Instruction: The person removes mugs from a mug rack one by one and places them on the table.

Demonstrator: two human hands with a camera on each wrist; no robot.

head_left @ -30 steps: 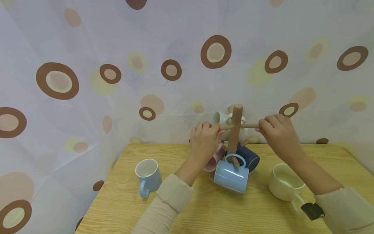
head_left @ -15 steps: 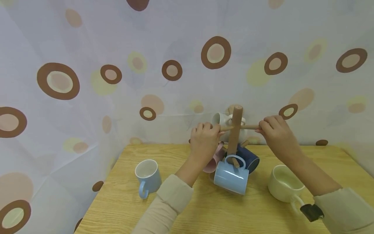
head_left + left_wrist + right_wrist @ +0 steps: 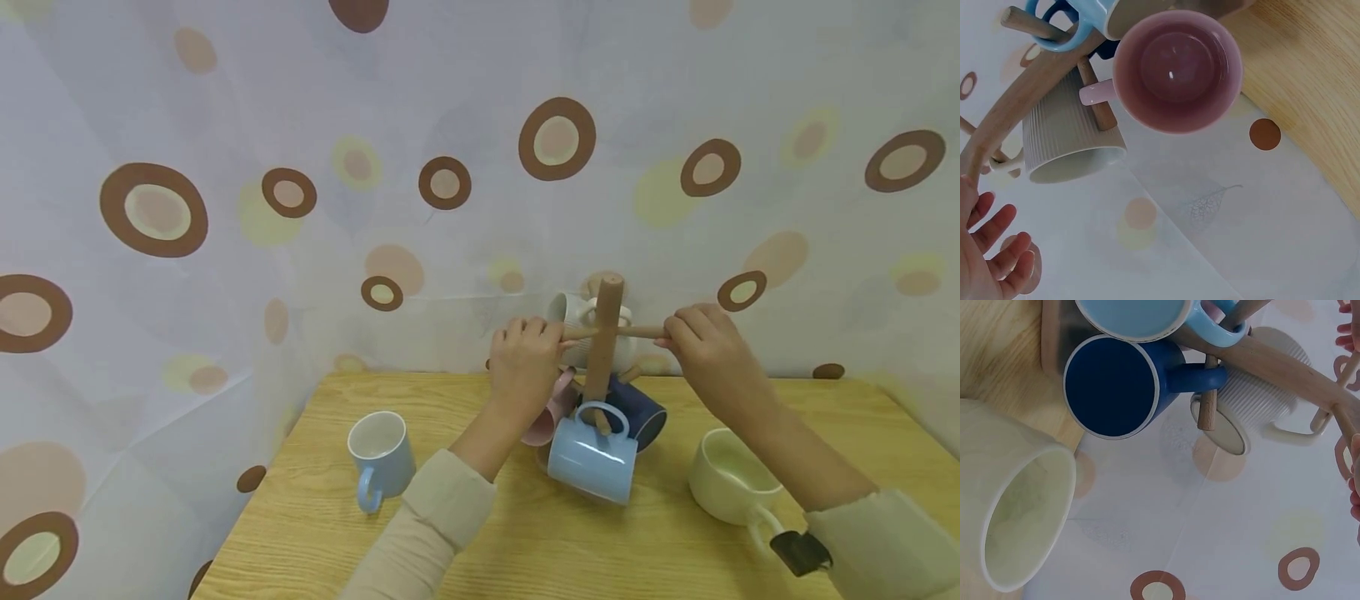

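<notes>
My left hand (image 3: 525, 367) grips the left upper peg of a wooden mug tree (image 3: 602, 358), and my right hand (image 3: 712, 354) pinches the opposite peg. From a lower peg facing me, a light blue mug (image 3: 592, 467) hangs tilted by its handle. A navy mug (image 3: 1110, 387) hangs to its right and a pink mug (image 3: 1177, 75) to its left. Behind the post is white ribbed crockery (image 3: 1063, 125), partly hidden in the head view. The left wrist view shows the left fingers (image 3: 1013, 259) curved at its edge; most of the right hand is cut off in the right wrist view.
A second light blue mug (image 3: 382, 458) stands upright on the wooden table (image 3: 300, 542) at the left. A wide cream mug (image 3: 731, 479) stands at the right, below my right forearm. A patterned cloth (image 3: 480, 100) hangs behind the table.
Both hands keep their hold on the pegs. Everything in the head view sits slightly lower than before, as the camera has tilted up a little; the mugs hang as they did.
</notes>
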